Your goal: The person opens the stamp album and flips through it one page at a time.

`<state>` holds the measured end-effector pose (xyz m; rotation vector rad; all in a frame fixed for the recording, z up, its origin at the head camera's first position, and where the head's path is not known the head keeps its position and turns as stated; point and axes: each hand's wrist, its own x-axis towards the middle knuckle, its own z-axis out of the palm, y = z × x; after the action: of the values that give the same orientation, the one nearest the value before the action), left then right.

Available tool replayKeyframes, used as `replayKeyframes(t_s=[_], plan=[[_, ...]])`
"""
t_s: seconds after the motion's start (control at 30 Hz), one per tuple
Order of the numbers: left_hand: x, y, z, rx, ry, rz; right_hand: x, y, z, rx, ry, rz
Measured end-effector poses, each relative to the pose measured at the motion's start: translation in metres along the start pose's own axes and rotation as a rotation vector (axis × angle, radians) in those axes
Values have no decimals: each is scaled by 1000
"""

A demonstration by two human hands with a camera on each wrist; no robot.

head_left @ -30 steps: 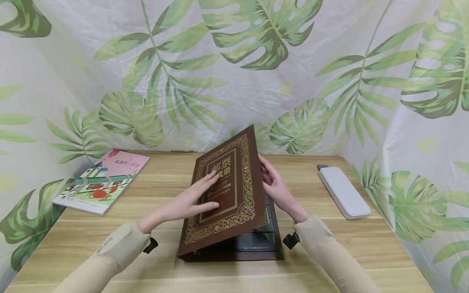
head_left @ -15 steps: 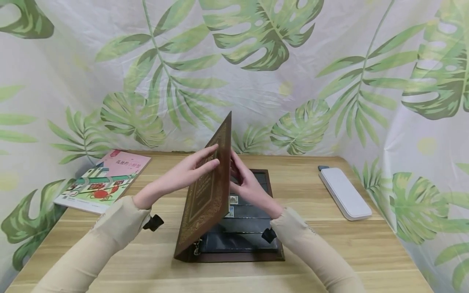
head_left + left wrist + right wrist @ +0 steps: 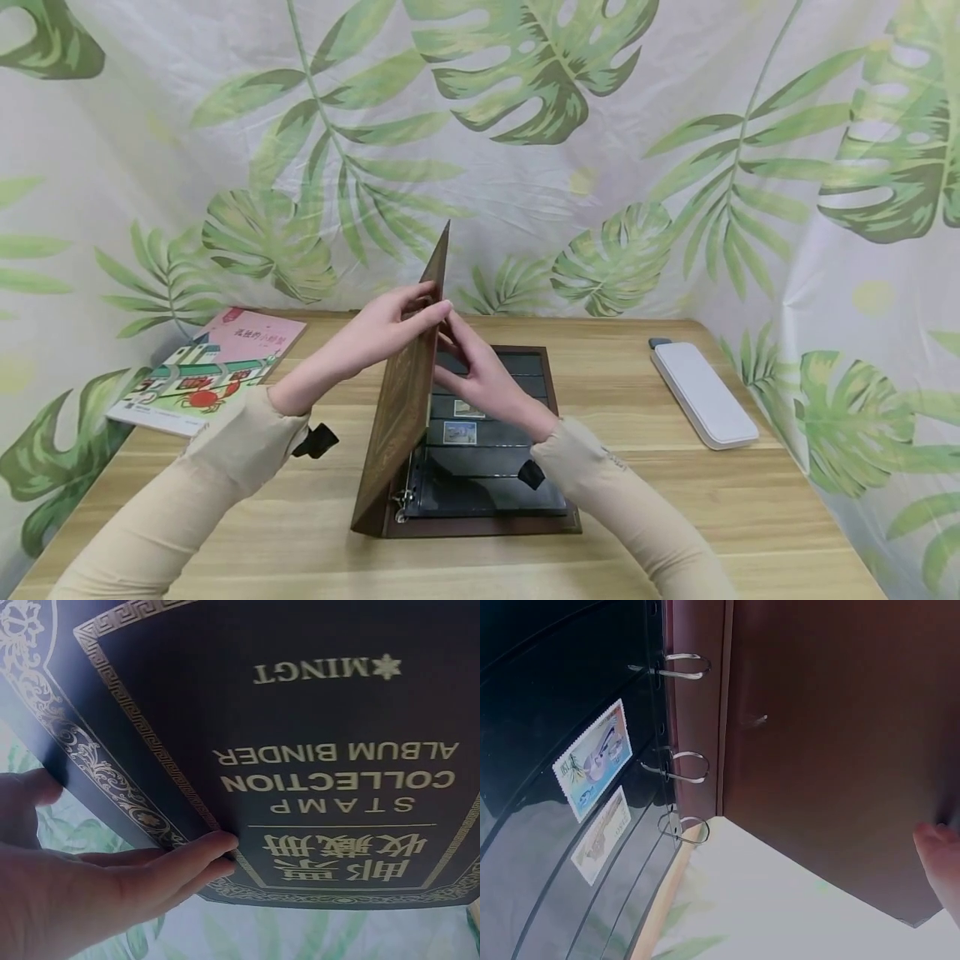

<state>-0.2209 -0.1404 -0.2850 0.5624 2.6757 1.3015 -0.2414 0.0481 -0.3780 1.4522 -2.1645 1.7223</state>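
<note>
A brown stamp album binder [image 3: 408, 408] stands with its front cover raised nearly upright, its spine on the left. My left hand [image 3: 360, 342] holds the cover's free edge, fingers on the gold-lettered outer face and thumb over the edge. In the left wrist view the fingertips [image 3: 217, 846] lie beside the title. My right hand [image 3: 487, 379] touches the cover's inner side near that same edge, its thumb [image 3: 937, 847] against the brown lining. Below it lies a black pocket page [image 3: 480, 492] with two stamps [image 3: 460, 432], held by metal rings [image 3: 686, 766].
At the left back of the wooden table [image 3: 300, 517] lies a picture book [image 3: 213, 371] with a pink and green cover. A white oblong case [image 3: 705, 393] with a dark tab rests at the right. Leaf-printed cloth [image 3: 495, 208] hangs behind the table.
The cover has swung up and leftward from a low slant to nearly upright, uncovering the black page and stamps. Both hands have risen with it, and the right hand has moved left.
</note>
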Motion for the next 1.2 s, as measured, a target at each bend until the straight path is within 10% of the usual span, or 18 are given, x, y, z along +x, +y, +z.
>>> replayKeyframes(t_s=[0.27, 0.57, 1.2], plan=[[-6, 0, -10, -14, 49, -39, -9, 15, -15, -262, -77, 71], [-19, -14, -26, -131, 61, -63, -54, 68, -59, -529, -292, 377], [-47, -53, -48, -299, 98, -23, -86, 115, -91, -814, -462, 574]])
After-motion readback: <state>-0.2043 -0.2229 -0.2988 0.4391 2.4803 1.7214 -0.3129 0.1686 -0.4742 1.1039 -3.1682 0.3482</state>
